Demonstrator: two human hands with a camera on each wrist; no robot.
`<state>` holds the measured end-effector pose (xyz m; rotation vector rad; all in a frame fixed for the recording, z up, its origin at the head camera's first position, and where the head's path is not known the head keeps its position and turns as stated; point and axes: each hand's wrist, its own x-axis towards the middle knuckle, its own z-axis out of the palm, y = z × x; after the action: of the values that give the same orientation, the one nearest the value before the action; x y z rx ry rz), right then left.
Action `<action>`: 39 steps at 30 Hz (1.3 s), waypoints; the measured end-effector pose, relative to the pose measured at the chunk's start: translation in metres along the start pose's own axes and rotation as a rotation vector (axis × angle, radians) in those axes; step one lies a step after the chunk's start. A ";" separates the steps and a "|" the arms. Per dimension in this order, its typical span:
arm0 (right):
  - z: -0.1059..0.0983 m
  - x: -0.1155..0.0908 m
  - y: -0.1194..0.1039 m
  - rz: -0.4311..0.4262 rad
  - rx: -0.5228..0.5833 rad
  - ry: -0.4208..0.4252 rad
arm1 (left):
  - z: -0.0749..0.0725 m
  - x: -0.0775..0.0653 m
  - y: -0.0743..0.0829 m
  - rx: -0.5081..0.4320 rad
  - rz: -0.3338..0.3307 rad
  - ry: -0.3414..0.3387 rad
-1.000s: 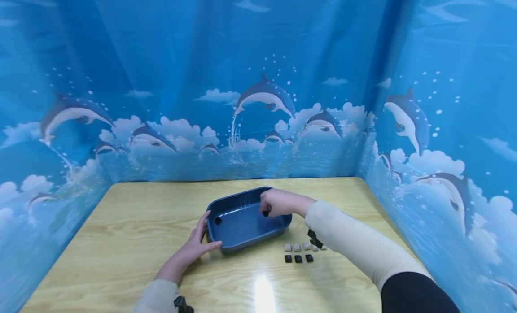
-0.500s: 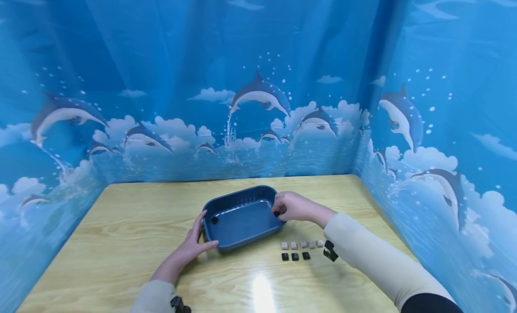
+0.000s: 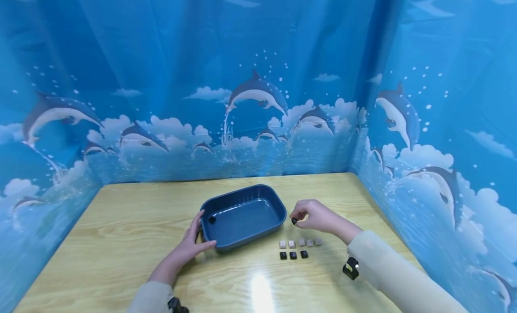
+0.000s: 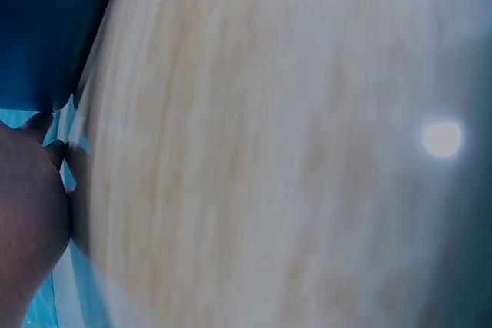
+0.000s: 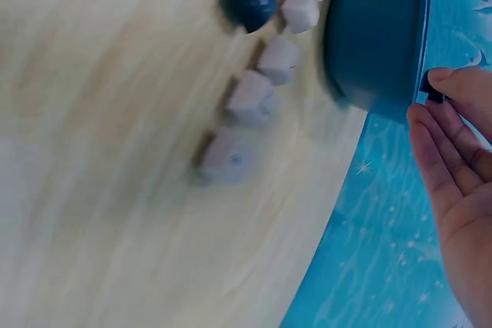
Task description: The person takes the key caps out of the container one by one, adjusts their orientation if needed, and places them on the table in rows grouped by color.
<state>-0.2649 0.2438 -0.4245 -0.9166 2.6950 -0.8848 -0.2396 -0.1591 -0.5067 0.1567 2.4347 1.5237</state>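
My right hand (image 3: 317,215) pinches a black keycap (image 3: 294,221) between thumb and fingertips, just right of the dark blue tray (image 3: 246,242) and above the table. In the right wrist view, the pinched keycap (image 5: 433,88) appears beside the tray's edge. My left hand (image 3: 186,248) holds the tray's near left corner, thumb on the near rim and fingers along the left side. Inside the tray, at its left end, lies another black keycap (image 3: 212,219). On the table in front are a row of several white keycaps (image 3: 291,244) and a row of three black keycaps (image 3: 293,255).
The wooden table (image 3: 133,232) carries the tray and keycaps. A blue dolphin-printed curtain (image 3: 194,124) hangs behind and along both sides. A bright light reflection lies on the table near the front.
My right hand has moved from over the tray's inside to the right, past its rim, still pinching the black keycap. The left hand stays on the tray; the head view has shifted slightly.
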 end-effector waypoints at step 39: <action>0.047 -0.078 0.023 0.158 -0.024 0.134 | 0.000 -0.001 0.001 0.002 -0.016 0.000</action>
<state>-0.1985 0.2824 -0.4793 -0.6588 2.8494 -0.9122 -0.2388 -0.1584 -0.5054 0.1381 2.4318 1.5140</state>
